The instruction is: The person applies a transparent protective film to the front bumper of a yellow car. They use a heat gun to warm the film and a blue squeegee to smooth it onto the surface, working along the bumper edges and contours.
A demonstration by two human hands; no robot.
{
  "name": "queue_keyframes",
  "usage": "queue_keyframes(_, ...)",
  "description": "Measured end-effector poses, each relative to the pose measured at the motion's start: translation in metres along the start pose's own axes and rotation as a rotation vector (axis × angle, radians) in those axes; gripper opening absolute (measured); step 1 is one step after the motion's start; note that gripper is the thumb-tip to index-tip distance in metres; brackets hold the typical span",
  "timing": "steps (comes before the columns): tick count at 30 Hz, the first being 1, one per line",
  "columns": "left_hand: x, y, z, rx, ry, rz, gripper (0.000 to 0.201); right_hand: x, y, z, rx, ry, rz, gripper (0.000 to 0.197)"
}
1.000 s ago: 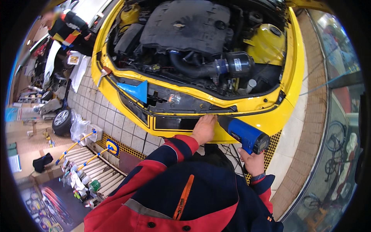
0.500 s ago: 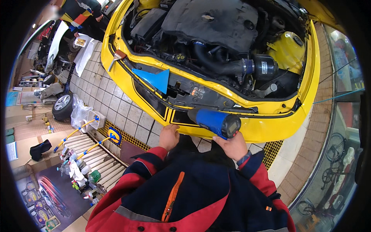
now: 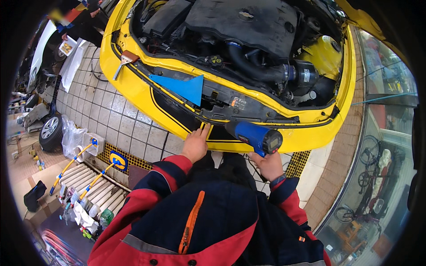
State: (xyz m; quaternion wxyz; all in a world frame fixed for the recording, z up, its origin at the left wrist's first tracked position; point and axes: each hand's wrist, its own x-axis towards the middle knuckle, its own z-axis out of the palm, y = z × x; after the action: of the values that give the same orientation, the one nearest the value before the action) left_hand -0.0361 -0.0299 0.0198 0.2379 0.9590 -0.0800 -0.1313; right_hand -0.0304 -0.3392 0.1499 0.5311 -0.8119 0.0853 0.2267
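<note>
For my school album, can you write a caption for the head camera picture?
Left hand presses the yellow car bumper while right hand aims a blue heat gun.

Both hands reach forward: left hand [image 3: 195,144] flat and pressing, right hand [image 3: 267,165] gripping.

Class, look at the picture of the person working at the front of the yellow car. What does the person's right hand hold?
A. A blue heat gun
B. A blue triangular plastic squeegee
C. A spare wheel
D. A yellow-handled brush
A: the right hand grips the handle of a blue heat gun pointed at the yellow bumper, while the blue triangular squeegee lies unheld on the car's front edge.
</note>
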Motion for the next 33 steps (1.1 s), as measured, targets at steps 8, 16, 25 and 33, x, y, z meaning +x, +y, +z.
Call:
queue_keyframes(8,0.031,0.004,0.0,0.154,-0.127,-0.061,0.063,-0.03,0.006,-0.042,0.102,0.117,0.235,0.027)
queue_keyframes(16,0.026,0.047,-0.007,0.097,0.055,0.003,0.056,-0.012,0.021,-0.049,0.129,-0.041,0.218,0.038)
queue_keyframes(25,0.048,0.059,0.026,0.015,0.118,0.193,0.051,0.01,0.016,-0.05,-0.026,-0.029,0.073,0.035)
queue_keyframes(33,0.048,0.066,0.021,0.159,0.051,0.196,0.044,0.031,-0.014,-0.033,0.033,-0.179,0.191,0.03)
